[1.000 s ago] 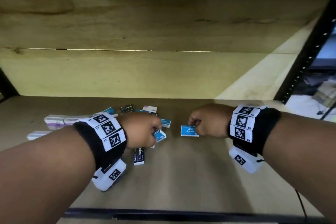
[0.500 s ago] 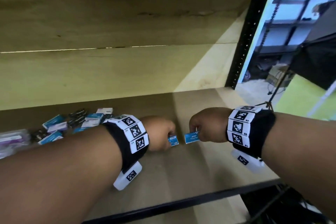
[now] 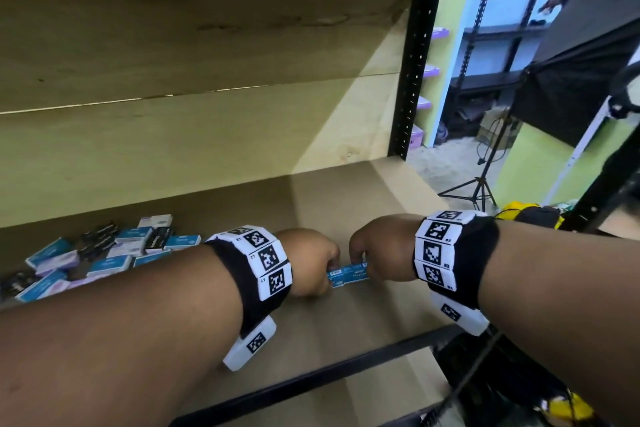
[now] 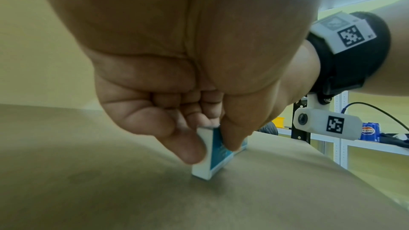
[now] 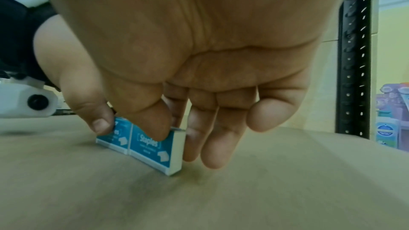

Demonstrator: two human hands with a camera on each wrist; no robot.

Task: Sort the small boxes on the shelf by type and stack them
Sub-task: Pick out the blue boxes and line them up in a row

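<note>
Two small blue "Staples" boxes stand on their long edges, end to end, on the brown shelf board (image 3: pixel 363 204). My left hand (image 3: pixel 325 265) pinches the left blue box (image 3: pixel 337 280) between thumb and fingers; the left wrist view shows that box (image 4: pixel 215 155) touching the board under my left hand (image 4: pixel 210 149). My right hand (image 5: pixel 177 142) pinches the right blue box (image 5: pixel 152 148), thumb on its printed face and fingers behind it. The left box (image 5: pixel 115 136) abuts it. In the head view my right hand (image 3: pixel 360 258) holds its box (image 3: pixel 356 273).
A loose pile of blue, white and black small boxes (image 3: pixel 104 253) lies at the shelf's left. A black perforated post (image 3: pixel 414 62) stands at the right back corner. A black front rail (image 3: pixel 311 378) edges the board. The wooden back wall (image 3: pixel 173 132) is close behind.
Both hands moved right along the shelf, away from the pile, each carrying a blue box. The two boxes came together and now stand touching on the board.
</note>
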